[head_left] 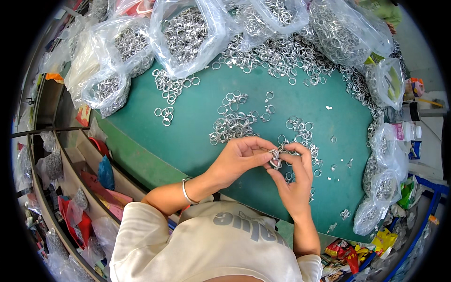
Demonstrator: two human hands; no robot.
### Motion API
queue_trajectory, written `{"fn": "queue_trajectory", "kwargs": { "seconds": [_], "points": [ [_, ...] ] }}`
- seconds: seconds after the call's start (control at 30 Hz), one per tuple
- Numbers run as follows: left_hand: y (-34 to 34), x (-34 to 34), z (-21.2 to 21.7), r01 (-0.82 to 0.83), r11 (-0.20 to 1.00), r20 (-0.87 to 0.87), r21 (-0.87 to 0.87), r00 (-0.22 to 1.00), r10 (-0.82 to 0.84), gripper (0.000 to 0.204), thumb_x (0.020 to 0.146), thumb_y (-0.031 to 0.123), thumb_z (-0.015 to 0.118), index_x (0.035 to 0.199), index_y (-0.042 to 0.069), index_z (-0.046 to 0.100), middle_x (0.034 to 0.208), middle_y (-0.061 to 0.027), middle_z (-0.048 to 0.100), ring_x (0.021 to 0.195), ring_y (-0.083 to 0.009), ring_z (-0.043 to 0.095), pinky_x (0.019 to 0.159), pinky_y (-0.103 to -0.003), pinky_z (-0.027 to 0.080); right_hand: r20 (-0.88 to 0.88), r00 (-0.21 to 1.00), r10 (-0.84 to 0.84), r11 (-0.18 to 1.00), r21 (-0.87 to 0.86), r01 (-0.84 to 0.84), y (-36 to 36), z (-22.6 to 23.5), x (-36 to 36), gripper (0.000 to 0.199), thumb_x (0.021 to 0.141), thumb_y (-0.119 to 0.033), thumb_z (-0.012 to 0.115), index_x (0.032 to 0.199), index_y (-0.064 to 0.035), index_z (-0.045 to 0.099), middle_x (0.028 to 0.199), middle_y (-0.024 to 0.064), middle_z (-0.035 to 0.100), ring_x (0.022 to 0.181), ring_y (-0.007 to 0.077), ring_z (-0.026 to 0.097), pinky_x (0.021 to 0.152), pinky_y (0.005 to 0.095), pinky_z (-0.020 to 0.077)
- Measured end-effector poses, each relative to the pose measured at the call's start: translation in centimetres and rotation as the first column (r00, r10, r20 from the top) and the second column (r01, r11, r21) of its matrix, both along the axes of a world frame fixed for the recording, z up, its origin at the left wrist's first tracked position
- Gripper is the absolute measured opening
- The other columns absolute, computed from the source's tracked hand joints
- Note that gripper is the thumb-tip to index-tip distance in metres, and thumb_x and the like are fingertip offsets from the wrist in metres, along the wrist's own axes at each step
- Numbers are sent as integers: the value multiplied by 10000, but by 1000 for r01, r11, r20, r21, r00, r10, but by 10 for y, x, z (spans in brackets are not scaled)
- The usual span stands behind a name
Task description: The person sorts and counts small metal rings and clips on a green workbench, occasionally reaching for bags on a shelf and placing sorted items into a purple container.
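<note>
Holding a small cluster of metal rings [275, 159] between both your hands, above the green table [197, 122].

Your left hand [239, 160] pinches the cluster from its left side with thumb and fingertips closed narrow on it, and your right hand [296, 181] closes on the same cluster from its right side, the fingers curled around it. A silver bangle [186, 191] sits on your left wrist, below and left of the cluster. Just behind the cluster lies a loose pile of rings [232, 124] on the green surface, and more scattered rings [300, 134] lie close to its right. Far behind the cluster, along the back edge of the table, stand clear plastic bags [185, 35] full of the same rings. Left of the cluster, beyond the table edge, are wooden shelves [70, 174] with small packets.
</note>
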State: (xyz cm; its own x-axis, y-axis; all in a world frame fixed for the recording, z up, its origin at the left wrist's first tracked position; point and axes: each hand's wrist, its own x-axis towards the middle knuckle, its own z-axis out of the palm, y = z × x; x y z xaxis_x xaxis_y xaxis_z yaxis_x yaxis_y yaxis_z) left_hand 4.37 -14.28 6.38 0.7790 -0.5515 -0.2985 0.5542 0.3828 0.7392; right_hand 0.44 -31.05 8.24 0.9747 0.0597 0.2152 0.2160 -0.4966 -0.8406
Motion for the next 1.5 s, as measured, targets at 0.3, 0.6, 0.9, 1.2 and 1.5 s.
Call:
{"fn": "queue_trajectory", "kwargs": {
  "seconds": [0.3, 0.6, 0.9, 1.2, 1.5],
  "points": [
    [-2, -6, 2, -102, 995, 68, -14, 992, 103, 188, 880, 23, 595, 1061, -26, 598, 907, -45, 638, 794, -112, 592, 725, -239, 478, 18, 1000, -14, 993, 120, 12, 11, 6, 1, 203, 765, -5, 671, 954, 32, 607, 931, 149, 609, 857, 322, 583, 754, 388, 455],
    [-4, -12, 5, -102, 995, 50, 18, 994, 101, 184, 878, 23, 588, 1055, -18, 610, 917, -57, 637, 753, -109, 583, 704, -235, 483, -46, 998, -36, 991, 128, 42, 5, 4, -3, 111, 785, 39, 619, 894, 31, 599, 844, 129, 617, 734, 227, 593, 660, 306, 468],
    [1, -9, 5, -9, 999, -48, -33, 999, 7, 268, 915, 74, 566, 1167, -14, 588, 940, -45, 618, 812, -99, 581, 765, -257, 490, -200, 979, 31, 937, 346, 41, 2, -1, -5, 71, 874, -12, 587, 929, 31, 573, 815, 93, 619, 724, 166, 600, 631, 257, 470],
    [8, -7, 6, -59, 982, 407, 181, 913, -20, 277, 870, -42, 583, 1147, -40, 599, 988, -89, 586, 827, -145, 614, 714, -253, 508, -366, 908, 205, 739, 666, 101, -1, -2, -3, 97, 927, -63, 548, 934, 29, 581, 886, 91, 620, 736, 137, 599, 597, 248, 475],
    [14, 4, 6, -17, 996, 100, 93, 995, 8, 290, 890, -2, 574, 1177, -36, 553, 982, -84, 614, 891, -134, 611, 745, -249, 502, -398, 898, 188, 654, 733, 188, -6, -1, -3, 123, 963, -75, 464, 981, 17, 543, 961, 141, 612, 766, 188, 613, 567, 267, 483]
  ]
}}
